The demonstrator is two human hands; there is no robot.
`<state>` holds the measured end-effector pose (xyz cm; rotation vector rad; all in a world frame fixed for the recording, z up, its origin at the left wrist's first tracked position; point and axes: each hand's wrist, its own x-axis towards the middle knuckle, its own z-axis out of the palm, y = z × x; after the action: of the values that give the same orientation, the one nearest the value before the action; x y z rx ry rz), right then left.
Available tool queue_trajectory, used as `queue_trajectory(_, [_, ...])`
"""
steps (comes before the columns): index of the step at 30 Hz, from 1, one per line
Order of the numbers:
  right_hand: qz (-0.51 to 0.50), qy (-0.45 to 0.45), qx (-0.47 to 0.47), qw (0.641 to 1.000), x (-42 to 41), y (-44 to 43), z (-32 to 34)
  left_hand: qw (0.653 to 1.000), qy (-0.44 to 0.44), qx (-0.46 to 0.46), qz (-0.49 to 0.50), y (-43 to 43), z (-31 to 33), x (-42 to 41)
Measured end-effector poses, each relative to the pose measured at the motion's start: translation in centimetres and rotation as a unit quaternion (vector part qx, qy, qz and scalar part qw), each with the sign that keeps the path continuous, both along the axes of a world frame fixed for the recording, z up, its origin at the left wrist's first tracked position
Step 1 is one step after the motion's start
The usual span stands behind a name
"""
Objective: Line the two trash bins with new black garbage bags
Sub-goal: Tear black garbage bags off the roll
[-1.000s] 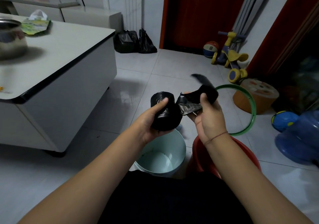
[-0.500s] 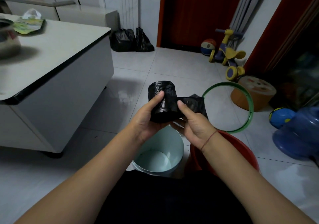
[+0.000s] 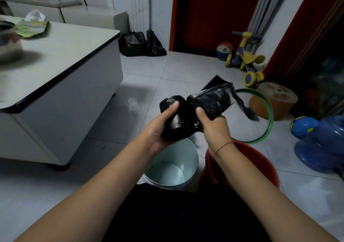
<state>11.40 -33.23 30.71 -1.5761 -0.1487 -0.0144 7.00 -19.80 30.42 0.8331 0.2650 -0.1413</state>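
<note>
My left hand point(image 3: 160, 126) grips a roll of black garbage bags point(image 3: 175, 126) held above the floor. My right hand point(image 3: 214, 124) pinches the loose end of a black bag point(image 3: 214, 100) that unrolls up and to the right, its tail flapping. Below the hands stand two bins without liners: a pale blue bin point(image 3: 189, 159) on the left and a red bin point(image 3: 264, 165) on the right, partly hidden by my right forearm.
A white cabinet point(image 3: 74, 59) with a metal pot point(image 3: 9, 42) stands at the left. Two filled black bags point(image 3: 141, 44) sit by the red door. At the right are a green hoop point(image 3: 268, 122), a toy scooter point(image 3: 247, 59), balls, a round stool point(image 3: 275, 100) and a blue water jug point(image 3: 323, 144).
My right hand has pulled the bag's loose end away from the roll, up and to the right, so more of the bag is unrolled. The left hand keeps holding the roll.
</note>
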Motion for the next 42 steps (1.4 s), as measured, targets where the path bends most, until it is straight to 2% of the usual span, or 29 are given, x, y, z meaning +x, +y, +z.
queue_trajectory(4, [-0.079,-0.03,0.043,0.995,0.3,-0.3,0.8,1.0,0.005,-0.01,-0.001,0.1,-0.1,0.0])
queue_trajectory(7, [0.014,0.019,0.066,0.998,-0.2,-0.1,0.5,1.0,-0.007,-0.005,0.006,0.0,-0.1,0.1])
queue_trajectory(9, [0.057,0.049,0.044,0.996,-0.4,0.2,-0.1,1.0,-0.012,0.0,0.004,0.1,0.0,0.1])
queue_trajectory(12, [-0.029,0.015,-0.001,0.999,0.1,0.0,-0.1,1.0,-0.005,0.008,0.001,0.2,-0.3,0.1])
queue_trajectory(14, [-0.086,-0.043,0.011,0.995,0.5,-0.5,0.4,1.0,-0.009,0.003,0.004,0.3,-0.5,0.1])
queue_trajectory(15, [-0.083,-0.058,0.021,0.995,0.5,-0.6,0.6,1.0,-0.014,0.001,0.007,0.4,-0.6,0.1])
queue_trajectory(18, [0.026,0.001,0.056,0.998,0.0,-0.2,0.1,1.0,-0.025,0.007,0.012,0.4,-0.6,0.2])
queue_trajectory(20, [0.061,0.046,0.031,0.997,-0.4,0.2,-0.5,1.0,-0.024,0.01,0.012,0.3,-0.4,0.2])
queue_trajectory(21, [0.035,0.041,0.013,0.998,-0.4,0.2,-0.5,1.0,-0.022,0.013,0.012,0.2,-0.3,0.2])
queue_trajectory(24, [-0.078,-0.065,0.002,0.995,0.5,-0.4,0.2,0.999,-0.011,0.022,0.028,0.1,-0.3,0.1])
queue_trajectory(26, [-0.089,-0.09,0.022,0.992,0.5,-0.6,0.7,0.999,-0.013,0.025,0.024,0.0,-0.3,0.1])
queue_trajectory(28, [-0.027,-0.033,0.034,0.998,0.2,-0.3,0.4,1.0,-0.015,0.022,0.015,-0.1,-0.2,0.1])
queue_trajectory(30, [0.053,0.064,0.005,0.997,-0.3,0.0,-0.4,0.999,-0.015,0.022,0.018,-0.1,-0.2,0.2])
queue_trajectory(32, [0.052,0.108,-0.032,0.992,-0.3,0.0,-0.7,1.0,-0.011,0.016,0.018,0.0,-0.2,0.2])
queue_trajectory(35, [-0.02,0.047,-0.009,0.999,0.3,-0.2,-0.3,1.0,-0.008,0.013,0.01,0.0,-0.3,0.2])
queue_trajectory(37, [-0.016,0.012,0.048,0.999,0.3,-0.1,0.2,1.0,0.0,0.019,0.008,-0.2,-0.4,0.1])
queue_trajectory(39, [0.013,-0.005,0.056,0.998,0.0,0.0,0.4,1.0,0.007,0.022,0.009,-0.3,-0.3,0.1])
queue_trajectory(42, [0.075,0.056,0.025,0.995,-0.3,-0.2,-0.3,1.0,-0.008,0.012,0.014,0.0,-0.2,0.3])
